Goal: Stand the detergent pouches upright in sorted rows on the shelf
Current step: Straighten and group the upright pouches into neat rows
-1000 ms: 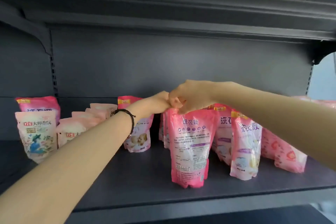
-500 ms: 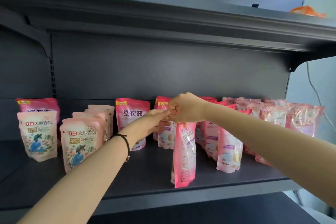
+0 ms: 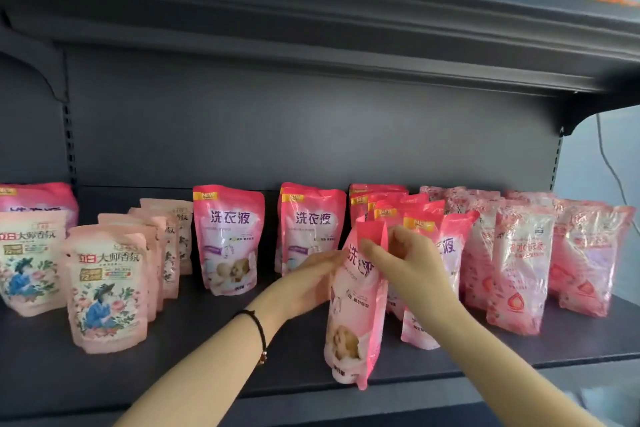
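Head view, left to right: far left of my fingers I see pale floral pouches [image 3: 107,288] standing in short files on the dark shelf [image 3: 194,350], well apart from the grasp. Nearer, a pink pouch [image 3: 228,239] stands upright alone, and another pink pair [image 3: 311,229] stands just behind my left hand [image 3: 311,282]. That hand reaches in palm-first, fingers loosely spread and pressed flat against the left face of the held pouch [image 3: 356,308], which stands near the shelf's front edge, turned edge-on to me. My right hand [image 3: 408,263] comes from the right, fingers pinched on the pouch's top seam. Just behind and right of it a row of pink pouches [image 3: 446,243] crowds close; beyond them stand glossy red-printed pouches [image 3: 519,263].
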Tool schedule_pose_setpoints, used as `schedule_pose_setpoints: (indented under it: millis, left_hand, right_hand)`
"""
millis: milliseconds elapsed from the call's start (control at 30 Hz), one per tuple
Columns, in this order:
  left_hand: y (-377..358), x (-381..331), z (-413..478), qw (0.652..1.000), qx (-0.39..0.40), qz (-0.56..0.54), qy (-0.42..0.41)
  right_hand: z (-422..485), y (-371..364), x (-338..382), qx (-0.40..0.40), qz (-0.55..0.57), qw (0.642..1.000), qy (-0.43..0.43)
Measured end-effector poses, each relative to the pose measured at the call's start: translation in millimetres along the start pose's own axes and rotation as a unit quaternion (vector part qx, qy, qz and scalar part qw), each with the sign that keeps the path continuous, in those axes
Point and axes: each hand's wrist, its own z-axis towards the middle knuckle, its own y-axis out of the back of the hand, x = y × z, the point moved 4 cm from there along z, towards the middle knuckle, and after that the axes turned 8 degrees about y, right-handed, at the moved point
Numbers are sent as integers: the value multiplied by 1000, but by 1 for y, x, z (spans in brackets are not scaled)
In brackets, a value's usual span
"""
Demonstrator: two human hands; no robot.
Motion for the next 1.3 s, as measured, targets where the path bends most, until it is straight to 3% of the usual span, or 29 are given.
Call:
schedule_pose_setpoints:
  millis: [100,300,500,633,767,1000,1133,1200,1300]
  left_hand:
    - [0,-3,5,998,-31,-48,-37]
    - [22,-12,-2,974,-151,-68,-156]
    - [54,-8,-11,921,-315,-72,-218]
    - [64,-6,-7,903,-362,-61,-222]
    - [56,-12,2,899,-373,-8,-231]
    - [74,-12,29,872,-441,109,-185]
    - [71,-21,19,868,-428,196,-158]
    - [76,-32,5,855,-423,255,-161]
    - [80,-69,-28,813,-420,349,-202]
  right_hand:
    - [16,4,-19,-61,23,998,21]
    - [45,-17,-48,-106,135,985,-21]
    - [51,-77,-68,-42,169,981,-89]
    - [25,-120,-99,0,246,955,-163]
    - [21,-138,-118,-22,197,964,-175]
    - [44,-137,-127,-39,133,982,-129]
    - [46,-123,-116,-48,85,988,-121]
    - [52,-108,-96,-69,29,995,-68]
    - [72,-92,-49,-84,-56,990,94]
